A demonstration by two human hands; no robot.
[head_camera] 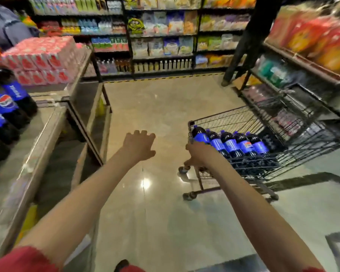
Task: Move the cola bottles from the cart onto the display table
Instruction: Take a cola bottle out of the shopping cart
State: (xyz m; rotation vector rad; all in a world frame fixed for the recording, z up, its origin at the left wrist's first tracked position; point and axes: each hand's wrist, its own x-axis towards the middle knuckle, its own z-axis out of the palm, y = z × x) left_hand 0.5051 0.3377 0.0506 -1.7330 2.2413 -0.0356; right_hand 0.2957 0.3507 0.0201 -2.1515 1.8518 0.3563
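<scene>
Red sleeves [24,258] edge the bottom of the view, and two bare forearms reach forward from them over the glossy floor [155,222]. On the left, the left grip [138,145] hangs in the air above the floor with fingers spread and relaxed, holding nothing, well apart from both table and cart. To its right, the right grip [199,154] sits at the near left corner of the wire cart [234,118], its back to the camera and right against the nearest bottle; the fingers are hidden, so I cannot tell whether it clasps the bottle, the rim or nothing. Five cola bottles [231,143] with blue labels lie side by side in the cart's basket, caps pointing up and left. Along the left edge stands the display table [45,134], with more blue-labelled bottles [6,107] lined up on its left part. Farther back on the left, red shrink-wrapped packs [41,55] are stacked on a second table. Blurred racks of goods [302,75] run behind the cart on the right, and store shelves [161,36] of drinks and snack bags fill the far wall.
</scene>
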